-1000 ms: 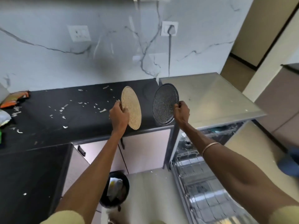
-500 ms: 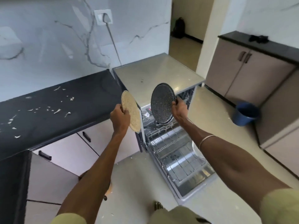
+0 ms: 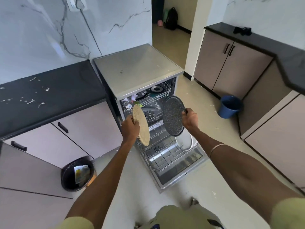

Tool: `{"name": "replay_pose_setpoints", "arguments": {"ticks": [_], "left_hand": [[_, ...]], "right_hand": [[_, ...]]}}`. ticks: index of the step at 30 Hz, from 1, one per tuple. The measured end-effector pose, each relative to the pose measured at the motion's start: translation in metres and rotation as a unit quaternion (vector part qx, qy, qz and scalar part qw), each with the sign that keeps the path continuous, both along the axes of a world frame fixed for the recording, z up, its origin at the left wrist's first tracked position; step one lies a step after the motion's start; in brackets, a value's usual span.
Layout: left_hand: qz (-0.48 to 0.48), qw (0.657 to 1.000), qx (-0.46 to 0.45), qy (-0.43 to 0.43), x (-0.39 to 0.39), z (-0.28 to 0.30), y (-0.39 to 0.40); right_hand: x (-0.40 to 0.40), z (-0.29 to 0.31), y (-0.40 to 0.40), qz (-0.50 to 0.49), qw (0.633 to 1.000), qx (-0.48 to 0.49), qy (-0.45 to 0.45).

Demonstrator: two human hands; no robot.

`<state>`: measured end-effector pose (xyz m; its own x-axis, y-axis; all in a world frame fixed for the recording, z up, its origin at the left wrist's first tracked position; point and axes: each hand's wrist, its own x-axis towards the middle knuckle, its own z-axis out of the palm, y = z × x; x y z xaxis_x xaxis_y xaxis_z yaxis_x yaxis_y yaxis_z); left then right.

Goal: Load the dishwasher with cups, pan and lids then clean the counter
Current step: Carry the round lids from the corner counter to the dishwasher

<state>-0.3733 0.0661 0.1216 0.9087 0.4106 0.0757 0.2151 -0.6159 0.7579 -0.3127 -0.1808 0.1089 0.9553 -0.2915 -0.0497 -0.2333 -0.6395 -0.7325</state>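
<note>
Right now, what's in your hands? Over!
Left hand grips beige lid; right hand grips dark speckled lid. Both held on edge over open dishwasher's lower rack. Nothing in the way.

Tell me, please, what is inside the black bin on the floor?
Inside the black bin lies crumpled white and yellow packaging; whatever sits beneath it is covered and cannot be seen.

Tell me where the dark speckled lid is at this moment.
In the head view, the dark speckled lid is held on edge in the right hand, above the open dishwasher's lower rack, right of the beige lid.
</note>
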Motion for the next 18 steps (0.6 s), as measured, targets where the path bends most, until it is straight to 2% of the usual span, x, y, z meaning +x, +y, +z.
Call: {"name": "replay_pose_setpoints", "arguments": {"ticks": [11,18], "left_hand": [[0.052,0.997,0.006,0.056,0.040,-0.050,-0.133],[0.076,0.993,-0.025,0.084,0.053,-0.086,-0.154]], "right_hand": [[0.060,-0.038,-0.117,0.098,0.993,-0.037,0.053],[0.096,-0.080,-0.133,0.133,0.983,-0.031,0.120]]}}
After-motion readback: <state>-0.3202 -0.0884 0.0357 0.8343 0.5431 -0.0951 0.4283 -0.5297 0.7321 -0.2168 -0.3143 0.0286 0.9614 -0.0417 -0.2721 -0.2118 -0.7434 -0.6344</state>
